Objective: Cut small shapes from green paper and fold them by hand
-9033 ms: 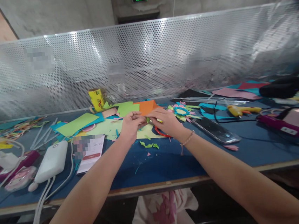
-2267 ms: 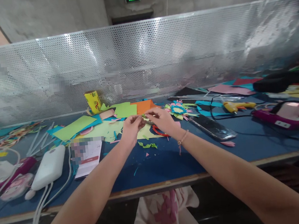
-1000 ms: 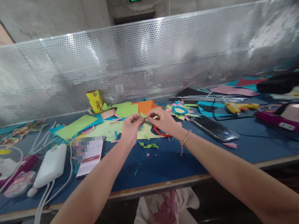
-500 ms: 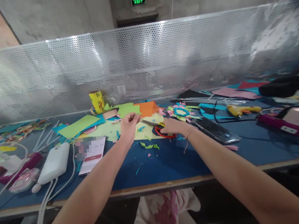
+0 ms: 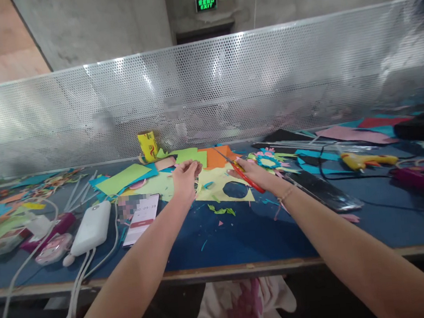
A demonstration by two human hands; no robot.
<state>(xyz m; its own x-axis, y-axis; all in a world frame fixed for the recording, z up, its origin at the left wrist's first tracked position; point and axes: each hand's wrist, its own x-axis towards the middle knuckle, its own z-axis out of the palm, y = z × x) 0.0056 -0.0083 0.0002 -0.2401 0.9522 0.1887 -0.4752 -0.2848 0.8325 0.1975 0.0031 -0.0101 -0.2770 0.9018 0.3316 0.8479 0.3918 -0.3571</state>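
My left hand [image 5: 187,180] is closed in a pinch above the pale paper; whatever its fingertips hold is too small to make out. My right hand [image 5: 255,174] grips a pair of scissors [image 5: 247,177] with red handles, their blades angled up and to the left. Beneath both hands lies a pale yellow sheet of paper [image 5: 208,194] with a round hole cut in it. Small green paper scraps [image 5: 221,210] lie in front of the sheet. Close to the right hand sits a blue and pink paper flower [image 5: 267,158].
Coloured sheets, including an orange paper [image 5: 215,158], lie behind the hands. A yellow packet [image 5: 148,146] stands near the perforated metal screen [image 5: 198,95]. At left are a phone [image 5: 142,220] and a white power bank [image 5: 91,228] with cables; at right, a yellow glue gun [image 5: 365,160].
My right hand has lifted the scissors and turned them, so the blades point further up. My left hand stays pinched. The whole view has shifted, with things appearing further right.
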